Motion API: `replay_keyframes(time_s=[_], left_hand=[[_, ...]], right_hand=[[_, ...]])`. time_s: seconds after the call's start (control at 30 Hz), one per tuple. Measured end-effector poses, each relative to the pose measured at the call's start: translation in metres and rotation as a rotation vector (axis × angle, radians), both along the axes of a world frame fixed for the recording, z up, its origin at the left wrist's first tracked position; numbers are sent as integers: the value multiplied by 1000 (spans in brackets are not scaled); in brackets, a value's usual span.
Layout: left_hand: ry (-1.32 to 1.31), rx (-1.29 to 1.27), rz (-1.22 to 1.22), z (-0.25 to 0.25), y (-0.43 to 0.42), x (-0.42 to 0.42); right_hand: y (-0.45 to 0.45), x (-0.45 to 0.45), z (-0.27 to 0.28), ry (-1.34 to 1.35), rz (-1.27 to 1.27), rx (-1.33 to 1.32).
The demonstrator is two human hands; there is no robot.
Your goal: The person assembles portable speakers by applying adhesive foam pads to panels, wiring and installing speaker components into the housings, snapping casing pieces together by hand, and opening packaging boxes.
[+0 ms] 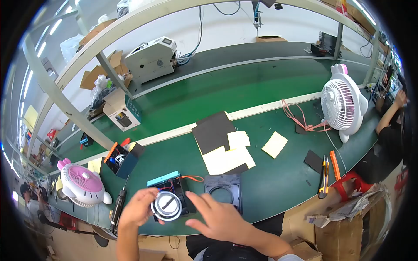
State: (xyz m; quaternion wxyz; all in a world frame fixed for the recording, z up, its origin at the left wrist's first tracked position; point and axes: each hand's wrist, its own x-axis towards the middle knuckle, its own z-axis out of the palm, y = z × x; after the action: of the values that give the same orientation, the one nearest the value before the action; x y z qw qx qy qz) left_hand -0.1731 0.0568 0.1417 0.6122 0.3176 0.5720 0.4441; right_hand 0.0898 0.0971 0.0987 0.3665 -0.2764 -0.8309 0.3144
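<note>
My left hand [140, 208] grips a round speaker driver [166, 206] by its edge, its silvery face with a dark strip across it turned up. Just right of the driver, my right hand [213, 216] has its fingers apart and holds nothing. Beneath and behind the driver lies a black speaker housing [177, 185] with a light-blue side and red and blue wires, partly hidden by my hands. A black front panel [223, 187] with a round hole lies beside it, partly behind my right hand.
An electric screwdriver [117, 209] lies left. Black and cream sheets [215, 135] lie mid-table. A utility knife [323, 177] and an orange strip [335, 165] are right. Fans stand at left [85, 182] and right [342, 102]. Another person's arm [392, 111] is far right.
</note>
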Motion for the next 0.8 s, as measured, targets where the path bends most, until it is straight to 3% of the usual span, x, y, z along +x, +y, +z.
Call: replay_keyframes(time_s=[0.17, 0.27, 0.37, 0.4, 0.57, 0.73, 0.8], left_hand=[[-142, -42, -16, -12, -8, 29], [136, 56, -216, -2, -18, 29], [1006, 556, -151, -2, -32, 34], [1106, 715, -79, -12, -34, 35], [785, 895, -394, -35, -65, 95], [1173, 821, -338, -103, -64, 132], [1158, 802, -296, -109, -61, 132]], right_hand=[[0, -16, -3, -7, 92, -188], [11, 7, 4, -37, 51, -196], [35, 34, 8, -184, -60, -26], [41, 40, 7, -321, -51, -50], [44, 30, -18, -606, 51, 76], [34, 5, -22, -525, -28, 116], [33, 4, -23, -520, -17, 63]])
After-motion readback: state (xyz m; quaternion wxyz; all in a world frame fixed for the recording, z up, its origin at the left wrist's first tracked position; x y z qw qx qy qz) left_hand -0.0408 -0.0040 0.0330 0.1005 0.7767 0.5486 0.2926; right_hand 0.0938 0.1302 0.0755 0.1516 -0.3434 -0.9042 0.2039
